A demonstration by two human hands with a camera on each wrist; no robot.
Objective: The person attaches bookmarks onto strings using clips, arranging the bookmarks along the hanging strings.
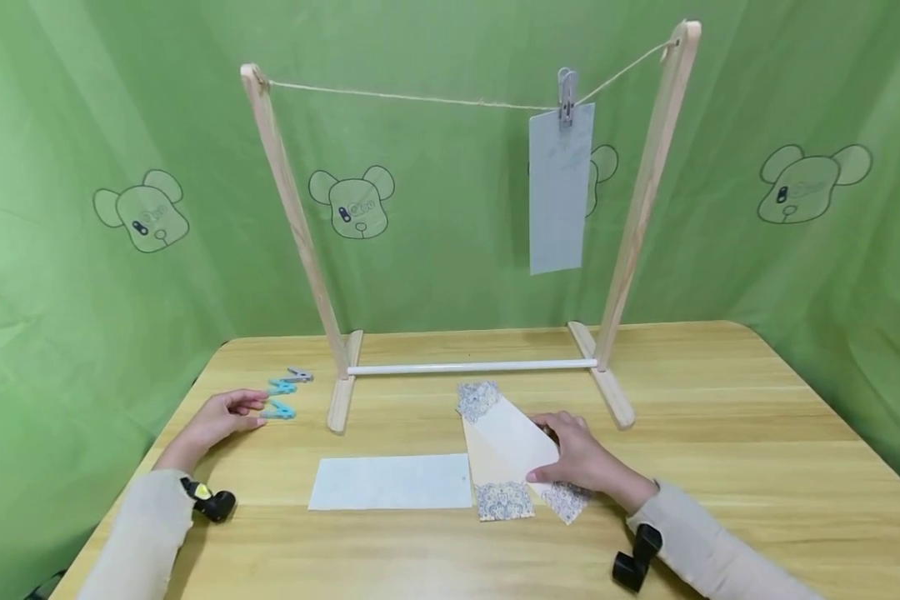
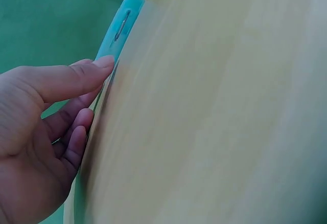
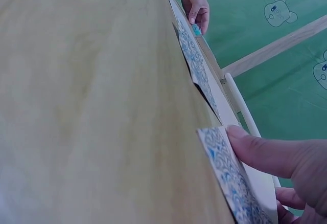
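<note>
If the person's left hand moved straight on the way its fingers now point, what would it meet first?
The nearer blue clothespin, right at the fingertips of the left hand; beyond it, probably the stand's left foot, though depth is unclear.

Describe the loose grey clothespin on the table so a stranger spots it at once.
On the table, find the wooden frame's left post. Left of its foot, three clothespins sit by the person's left hand. The grey clothespin lies farthest from that hand, and its two neighbours are light blue.

Pale beige sleeves (image 1: 138, 529) accompany black wrist cameras (image 1: 221, 506) (the left shows yellow).
</note>
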